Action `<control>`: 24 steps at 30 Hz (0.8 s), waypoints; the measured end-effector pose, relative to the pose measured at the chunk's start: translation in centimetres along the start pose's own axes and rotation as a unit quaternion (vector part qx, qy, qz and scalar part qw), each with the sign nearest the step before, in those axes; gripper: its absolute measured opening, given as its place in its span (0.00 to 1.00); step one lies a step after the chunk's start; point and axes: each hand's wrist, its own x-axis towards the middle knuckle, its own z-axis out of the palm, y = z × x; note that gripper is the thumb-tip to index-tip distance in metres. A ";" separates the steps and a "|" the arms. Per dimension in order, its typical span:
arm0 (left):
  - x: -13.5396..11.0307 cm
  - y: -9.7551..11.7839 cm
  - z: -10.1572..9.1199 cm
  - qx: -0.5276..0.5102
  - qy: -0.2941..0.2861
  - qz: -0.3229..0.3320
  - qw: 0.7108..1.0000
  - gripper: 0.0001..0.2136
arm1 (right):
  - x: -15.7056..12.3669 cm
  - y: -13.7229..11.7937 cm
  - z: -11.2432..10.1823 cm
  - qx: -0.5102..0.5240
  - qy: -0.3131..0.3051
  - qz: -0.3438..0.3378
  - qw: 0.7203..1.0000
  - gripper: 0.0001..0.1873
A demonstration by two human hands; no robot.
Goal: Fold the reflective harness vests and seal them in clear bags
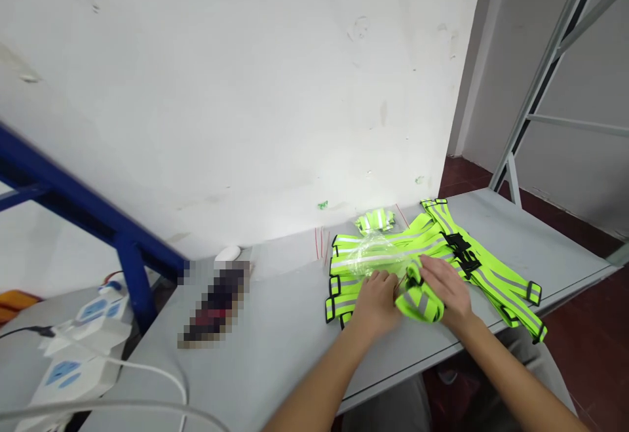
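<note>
A pile of neon-green reflective vest straps (442,248) with grey stripes and black buckles lies on the grey table (285,327) against the white wall. My left hand (376,302) and my right hand (448,288) are both closed on a folded bundle of green strap (417,301) at the pile's near edge. A clear plastic bag (373,255) lies on the straps just beyond my left hand. A small folded strap bundle (376,221) sits by the wall.
A blurred dark object (216,304) and a small white thing (227,253) lie to the left. White power strips with cables (78,347) sit at far left under a blue frame (98,216). A grey metal rack (545,78) stands at right.
</note>
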 end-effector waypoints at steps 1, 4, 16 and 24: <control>-0.1 -0.3 0.1 -0.008 -0.002 0.010 1.000 0.06 | 0.1 -0.4 0.0 0.025 -0.026 -0.033 0.999 0.22; -0.2 -1.3 0.3 -0.023 -0.002 0.056 0.998 0.12 | 0.5 -1.3 0.2 0.069 -0.108 -0.110 0.986 0.22; 0.2 -1.9 -2.2 -0.069 0.234 0.090 0.966 0.10 | 0.6 -0.9 1.1 0.075 -0.174 -0.137 0.972 0.24; -0.2 -1.4 -2.9 -0.085 0.303 0.169 0.934 0.09 | 0.5 -0.4 0.9 -0.015 -0.136 -0.064 0.989 0.31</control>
